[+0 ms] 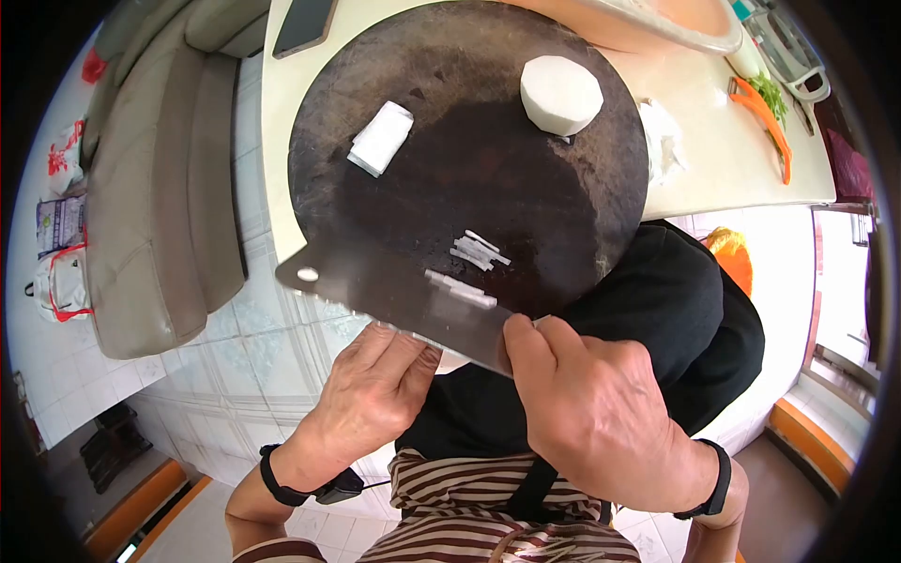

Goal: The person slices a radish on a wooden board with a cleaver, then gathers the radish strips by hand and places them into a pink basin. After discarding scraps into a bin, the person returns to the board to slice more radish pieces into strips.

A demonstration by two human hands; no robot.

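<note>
My right hand point(596, 403) is closed around the handle end of a wide cleaver point(375, 281), whose blade slants across the near edge of a round dark chopping board point(450, 197). Thin white strips point(460, 289) lie on the flat of the blade. Just beyond them, more white strips point(479, 251) rest on the board. At the blade's near edge is my left hand point(371, 389), its fingers curled and their tips hidden by the metal. A stack of white slices point(381, 138) sits at the board's left, and a thick peeled chunk of white vegetable point(561, 95) at its upper right.
The board stands on a cream table point(704, 178). A large bowl point(648, 23), an orange peeler point(765, 127), green leaves point(771, 94) and white peelings point(663, 141) are beyond and right. A dark flat object point(305, 26) lies at the corner. Left is a grey sofa point(155, 188).
</note>
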